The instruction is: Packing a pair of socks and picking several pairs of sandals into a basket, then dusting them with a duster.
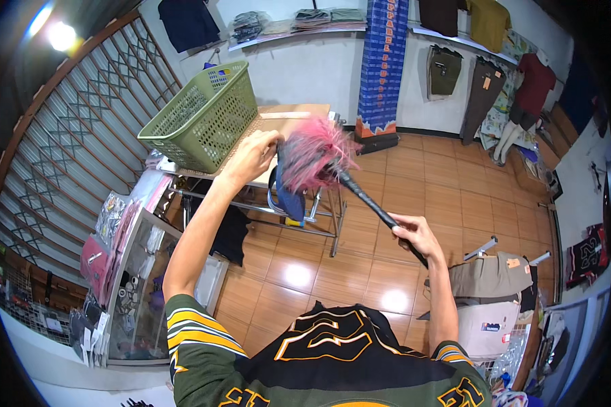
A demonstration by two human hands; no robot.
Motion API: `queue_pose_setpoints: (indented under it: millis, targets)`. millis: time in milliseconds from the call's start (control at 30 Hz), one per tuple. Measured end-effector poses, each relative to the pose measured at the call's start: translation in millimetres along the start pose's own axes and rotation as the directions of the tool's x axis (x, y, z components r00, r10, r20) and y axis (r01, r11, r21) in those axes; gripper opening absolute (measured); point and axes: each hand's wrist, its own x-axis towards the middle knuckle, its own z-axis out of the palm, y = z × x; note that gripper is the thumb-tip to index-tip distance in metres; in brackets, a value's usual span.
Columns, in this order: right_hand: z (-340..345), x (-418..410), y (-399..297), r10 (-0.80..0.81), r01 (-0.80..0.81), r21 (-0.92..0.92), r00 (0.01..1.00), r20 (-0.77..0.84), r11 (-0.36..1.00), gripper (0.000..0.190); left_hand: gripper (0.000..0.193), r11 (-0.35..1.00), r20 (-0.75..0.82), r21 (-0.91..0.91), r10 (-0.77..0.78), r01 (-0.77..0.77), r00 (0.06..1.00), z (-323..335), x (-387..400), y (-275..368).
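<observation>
In my right hand [420, 236] is the black handle [369, 197] of a feather duster, gripped near its lower end. The duster's pink and grey feathered head [318, 152] lies against a blue item that looks like a cap [289, 196]. My left hand [257, 152] pinches the upper edge of that cap, which hangs in front of a table. Feathers cover much of the cap's upper part. Just beyond my left hand, a green perforated plastic basket [224, 119] stands on the tan tabletop [298, 113].
A glass display case [137, 290] with packaged clothes on top stands at left, before a folding metal gate [76, 142]. Folded trousers [489, 277] hang on a rack at right. A blue printed pillar [382, 71] and a dressed mannequin [532, 91] stand beyond the tiled floor [402, 178].
</observation>
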Motion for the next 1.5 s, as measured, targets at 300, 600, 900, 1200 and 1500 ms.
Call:
queue_pose_setpoints:
  millis: [300, 600, 900, 1200, 1500]
  targets:
    - [15, 13, 4, 0.007, 0.006, 0.268, 0.999, -0.048, 0.964, 0.038, 0.016, 0.996, -0.027, -0.068, 0.057, -0.059, 0.998, 3, 5, 5]
    - [5, -13, -3, 0.049, -0.042, 0.093, 0.996, -0.073, 0.995, 0.038, 0.015, 0.994, 0.034, 0.106, 0.015, -0.018, 0.999, 8, -1, -15]
    - [-10, -28, 11, 0.048, -0.064, -0.112, 0.989, -0.137, 0.992, 0.039, 0.017, 0.994, 0.002, -0.096, -0.061, 0.061, 0.998, 3, 12, -8]
    - [26, -9, 19, -0.012, 0.011, -0.004, 0.979, -0.203, 1.0, 0.044, 0.03, 0.891, 0.061, -0.159, -0.42, 0.424, 0.905, 21, 25, -8]
    - [29, -39, -3, 0.025, -0.034, -0.086, 0.995, -0.097, 0.996, 0.042, 0.028, 0.444, 0.421, -0.49, -0.633, 0.75, 0.65, 63, 16, -56]
